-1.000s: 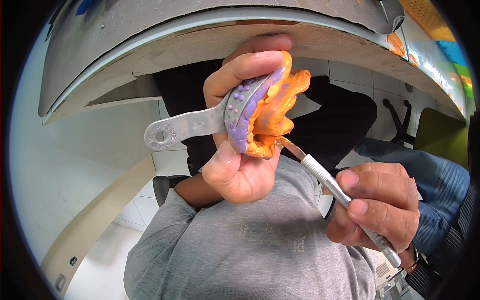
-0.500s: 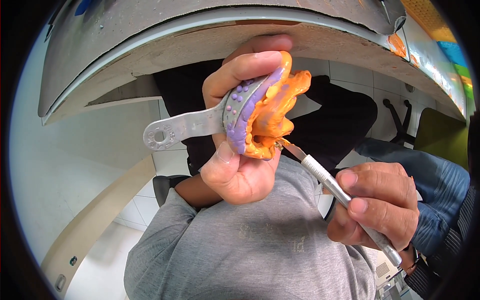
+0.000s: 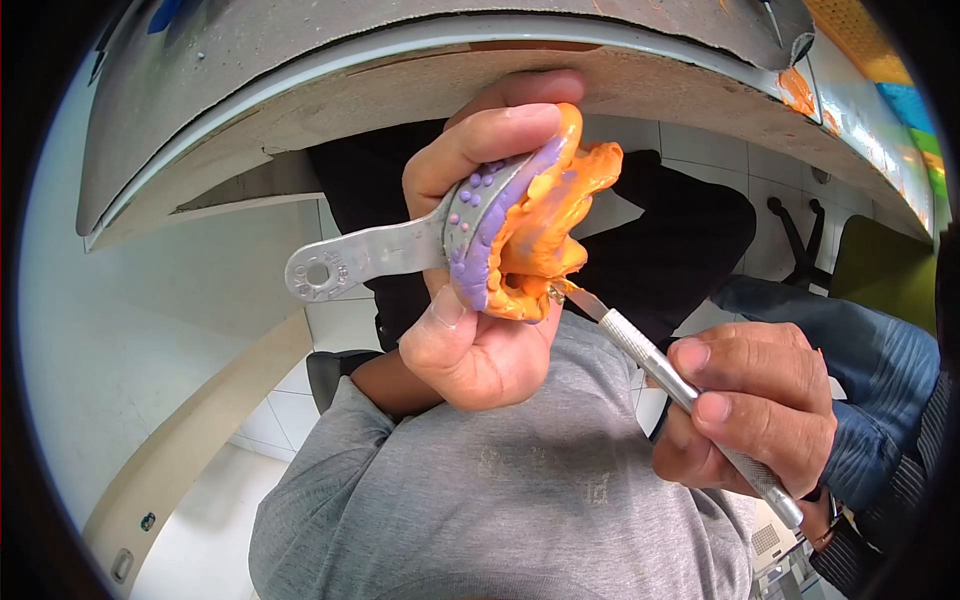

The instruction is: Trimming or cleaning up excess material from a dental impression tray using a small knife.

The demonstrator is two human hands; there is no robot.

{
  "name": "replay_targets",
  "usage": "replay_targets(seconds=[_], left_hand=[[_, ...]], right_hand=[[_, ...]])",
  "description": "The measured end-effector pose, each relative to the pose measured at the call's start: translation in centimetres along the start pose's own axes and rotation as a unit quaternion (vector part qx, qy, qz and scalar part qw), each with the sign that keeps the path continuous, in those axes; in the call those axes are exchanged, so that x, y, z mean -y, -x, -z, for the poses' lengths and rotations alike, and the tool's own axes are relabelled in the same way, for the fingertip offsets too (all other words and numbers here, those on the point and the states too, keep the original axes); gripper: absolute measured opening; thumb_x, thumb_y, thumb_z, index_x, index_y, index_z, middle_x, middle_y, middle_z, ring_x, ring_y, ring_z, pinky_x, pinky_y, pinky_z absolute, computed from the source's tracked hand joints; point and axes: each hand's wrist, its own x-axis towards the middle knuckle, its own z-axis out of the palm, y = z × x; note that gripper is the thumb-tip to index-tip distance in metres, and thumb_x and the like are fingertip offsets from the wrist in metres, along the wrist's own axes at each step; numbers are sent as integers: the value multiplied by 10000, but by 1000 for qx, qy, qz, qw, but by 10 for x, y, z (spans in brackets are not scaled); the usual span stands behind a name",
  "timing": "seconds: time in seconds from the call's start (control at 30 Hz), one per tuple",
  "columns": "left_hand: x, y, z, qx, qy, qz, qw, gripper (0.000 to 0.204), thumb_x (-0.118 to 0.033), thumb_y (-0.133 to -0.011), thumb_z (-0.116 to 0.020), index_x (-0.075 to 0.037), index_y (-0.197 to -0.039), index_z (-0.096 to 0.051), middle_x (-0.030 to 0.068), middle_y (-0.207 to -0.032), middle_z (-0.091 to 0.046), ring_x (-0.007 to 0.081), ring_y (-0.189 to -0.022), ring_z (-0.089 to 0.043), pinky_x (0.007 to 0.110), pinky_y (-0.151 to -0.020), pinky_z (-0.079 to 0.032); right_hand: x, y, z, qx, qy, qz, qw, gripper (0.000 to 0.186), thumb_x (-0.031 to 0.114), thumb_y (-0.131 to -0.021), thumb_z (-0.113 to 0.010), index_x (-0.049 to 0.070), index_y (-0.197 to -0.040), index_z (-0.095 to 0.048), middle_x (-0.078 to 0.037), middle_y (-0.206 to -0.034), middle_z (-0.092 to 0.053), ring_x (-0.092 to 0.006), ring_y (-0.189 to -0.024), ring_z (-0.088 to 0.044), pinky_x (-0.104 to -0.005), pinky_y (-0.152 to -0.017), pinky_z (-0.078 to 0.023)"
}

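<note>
My left hand (image 3: pixel 480 350) is closed round a metal dental impression tray (image 3: pixel 375 250), its perforated rim between thumb and fingers and its flat handle sticking out to the left. Purple putty (image 3: pixel 474 268) bulges through the holes and along the rim; orange impression material (image 3: pixel 550 220) fills the tray with an uneven, raised surface. Pinched in my right hand (image 3: pixel 755 405) is a silver craft knife (image 3: pixel 655 365) with a knurled handle. Its blade points up and left, the tip at the orange material's lower edge, beside a small shiny metal bit (image 3: pixel 557 293) there.
Beyond my hands runs a worktable edge (image 3: pixel 400 70) under a grey mat (image 3: pixel 330 25), with orange smears (image 3: pixel 797 90) at its right. A person's blue-clad leg (image 3: pixel 850 370) is close on the right, near a green chair (image 3: pixel 885 275). My dark trousers show below the table.
Both hands have shifted very slightly to the left, tray and knife with them. The blade tip stays at the orange material's lower edge, and both grips are the same.
</note>
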Motion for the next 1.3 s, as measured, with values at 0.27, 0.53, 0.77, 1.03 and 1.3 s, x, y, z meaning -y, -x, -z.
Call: replay_targets(seconds=[0.27, 0.53, 0.77, 1.03, 1.3], left_hand=[[-1, 1, 2, 7, -1, 1, 1000, 724, -472, -756, -508, -4, -1296, -395, 276, -1318, -416, 371, -1257, -406, 457, -1058, -330], [0, 0, 3, 4, -5, 3, 1000, 715, -462, -766, -508, 0, -1299, -391, 278, -1325, -407, 371, -1259, -403, 458, -1056, -333], [-5, 1, -5, -35, 44, 53, 997, 742, -453, -784, -512, 25, -1328, -346, 297, -1337, -381, 403, -1282, -356, 470, -1062, -324], [-22, -2, -32, -125, 34, 118, 985, 772, -447, -837, -473, 53, -1381, -249, 281, -1381, -331, 398, -1302, -327, 466, -1068, -312], [-23, 2, -37, -115, 25, 91, 989, 665, -366, -853, -390, 85, -1325, -265, 228, -1346, -372, 290, -1253, -402, 391, -1057, -315]], right_hand=[[0, 0, 3, 13, -7, 6, 1000, 305, 30, -748, -679, 47, -1024, -552, -154, -923, -625, -203, -677, -653, -253, -577, -524], [-2, 1, 2, 12, -7, -2, 1000, 301, 27, -753, -673, 46, -1024, -544, -159, -920, -621, -206, -667, -656, -249, -586, -528], [-3, 2, 0, -67, -43, -6, 997, 375, 26, -627, -785, 29, -937, -576, -146, -848, -619, -204, -676, -638, -239, -523, -513], [-6, 14, 4, -109, -71, 63, 989, 250, 246, -888, -607, 65, -1018, -494, -96, -837, -528, -166, -651, -545, -218, -530, -493], [-1, 15, 4, -117, -42, 92, 988, 285, 69, -719, -745, 35, -928, -554, -100, -772, -612, -183, -633, -627, -217, -513, -524]])
